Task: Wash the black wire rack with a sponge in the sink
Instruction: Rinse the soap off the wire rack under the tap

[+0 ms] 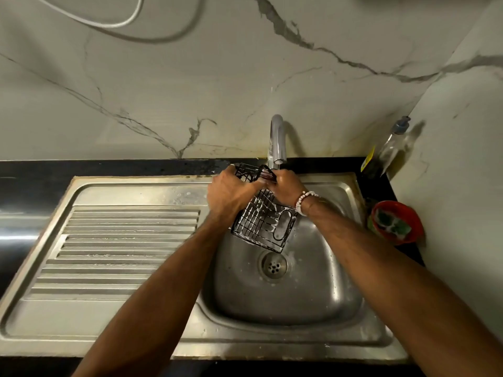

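Black wire rack (262, 223), foam-streaked and tilted, is held over the sink (313, 295) basin under the tap (277, 142). Its far end is gripped by left hand (231, 193) and right hand (288, 186), fingers curled round wires.

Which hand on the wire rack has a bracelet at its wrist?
The right hand, nearer the red bowl: white beads circle its wrist; the left hand has a bare wrist. Both grip the black wire rack.

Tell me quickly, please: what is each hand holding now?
Left hand: grips the black wire rack at its upper end.
Right hand: grips the same rack beside it.
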